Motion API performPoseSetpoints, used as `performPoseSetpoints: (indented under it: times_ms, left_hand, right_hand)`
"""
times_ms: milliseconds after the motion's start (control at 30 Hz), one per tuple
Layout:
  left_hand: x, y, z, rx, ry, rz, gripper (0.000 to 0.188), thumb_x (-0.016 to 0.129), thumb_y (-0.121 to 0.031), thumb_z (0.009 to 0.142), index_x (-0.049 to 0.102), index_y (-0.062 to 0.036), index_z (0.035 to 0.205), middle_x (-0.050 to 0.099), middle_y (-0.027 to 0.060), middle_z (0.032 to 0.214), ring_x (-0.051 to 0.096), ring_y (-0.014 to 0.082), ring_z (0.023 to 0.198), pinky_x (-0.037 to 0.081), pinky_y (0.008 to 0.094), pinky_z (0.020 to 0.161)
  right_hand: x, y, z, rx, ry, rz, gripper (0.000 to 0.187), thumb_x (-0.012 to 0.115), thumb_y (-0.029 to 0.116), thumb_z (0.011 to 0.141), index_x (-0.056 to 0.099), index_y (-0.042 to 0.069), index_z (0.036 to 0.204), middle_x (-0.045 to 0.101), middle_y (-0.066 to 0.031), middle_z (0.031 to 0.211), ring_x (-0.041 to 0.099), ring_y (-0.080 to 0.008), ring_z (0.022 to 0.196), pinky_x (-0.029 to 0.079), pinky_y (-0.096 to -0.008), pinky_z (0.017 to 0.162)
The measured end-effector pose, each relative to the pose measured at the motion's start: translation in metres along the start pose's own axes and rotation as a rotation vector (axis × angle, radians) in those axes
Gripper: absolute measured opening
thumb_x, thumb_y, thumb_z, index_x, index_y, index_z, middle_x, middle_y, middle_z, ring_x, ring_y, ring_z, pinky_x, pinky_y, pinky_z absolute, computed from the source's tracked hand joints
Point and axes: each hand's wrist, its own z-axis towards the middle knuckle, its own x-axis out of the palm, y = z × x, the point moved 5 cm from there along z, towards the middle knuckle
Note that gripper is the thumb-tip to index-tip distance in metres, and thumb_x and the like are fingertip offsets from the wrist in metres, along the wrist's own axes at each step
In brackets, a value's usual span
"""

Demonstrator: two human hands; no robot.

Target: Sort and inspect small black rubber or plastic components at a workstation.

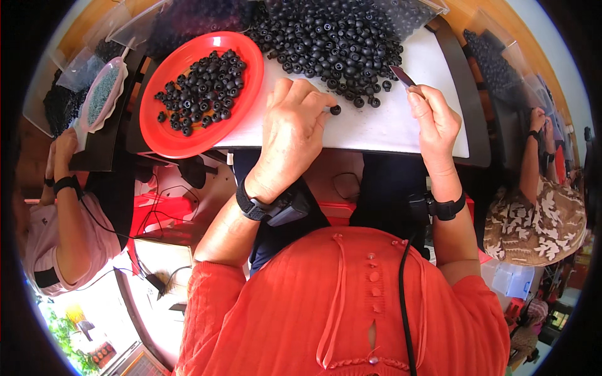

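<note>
My left hand [293, 122] is over the white work surface [389, 135], its fingers curled. At its fingertips is one small black ring-like part [335, 109], seemingly pinched between thumb and forefinger, though the grip is partly hidden. In my right hand [437, 122] is a small knife [402, 76], its dark pointed blade angled up and to the left. A large heap of the same black parts [332, 47] lies just beyond both hands. To the left, a red plate [153, 122] holds a smaller pile of them.
Clear plastic bins [411, 19] stand behind the heap. On the left, a co-worker's hands [63, 147] are beside a pink bowl [91, 116] of grey-green bits. Another person's hands [540, 122] are at the right table. Cables [157, 213] hang below the left side.
</note>
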Motion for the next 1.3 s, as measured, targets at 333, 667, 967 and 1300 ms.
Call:
performPoseSetpoints:
  times_ms: [333,667,967,1300]
  left_hand:
    - [0.005,-0.007,0.003,0.034,0.019,0.172,0.020,0.070,-0.001,0.082,0.077,-0.0120,0.098,0.059,0.0051,0.091,0.055,0.0292,0.094,0.044,0.0419,0.079]
    - [0.016,-0.023,0.012,0.071,0.083,0.405,0.018,0.074,-0.007,0.085,0.076,-0.0057,0.102,0.061,0.0090,0.094,0.055,0.0313,0.093,0.048,0.0425,0.083]
    - [0.014,-0.019,0.010,-0.007,0.023,0.211,0.015,0.076,-0.003,0.080,0.075,-0.0049,0.095,0.062,0.0088,0.093,0.057,0.0319,0.093,0.050,0.0432,0.083]
    - [0.016,-0.025,0.015,0.057,0.087,0.361,0.018,0.074,-0.005,0.083,0.072,-0.0037,0.100,0.062,0.0100,0.093,0.057,0.0346,0.095,0.050,0.0434,0.082]
  right_hand:
    - [0.002,0.009,0.000,-0.096,0.003,-0.049,0.011,0.072,0.010,0.098,0.071,-0.001,0.101,0.075,-0.0093,0.089,0.069,-0.0159,0.074,0.054,-0.0274,0.069]
    - [-0.005,0.018,0.000,-0.173,-0.037,0.042,0.012,0.074,0.013,0.095,0.071,0.001,0.093,0.072,-0.0088,0.080,0.067,-0.0214,0.066,0.051,-0.0314,0.060]
    - [-0.007,0.018,-0.002,-0.246,-0.031,0.049,0.009,0.076,0.010,0.093,0.070,0.004,0.090,0.069,-0.0073,0.075,0.064,-0.0220,0.062,0.049,-0.0328,0.057]
    - [-0.006,0.022,-0.001,-0.248,-0.029,0.037,0.009,0.075,0.009,0.093,0.069,0.004,0.091,0.067,-0.0072,0.074,0.063,-0.0220,0.063,0.048,-0.0331,0.057]
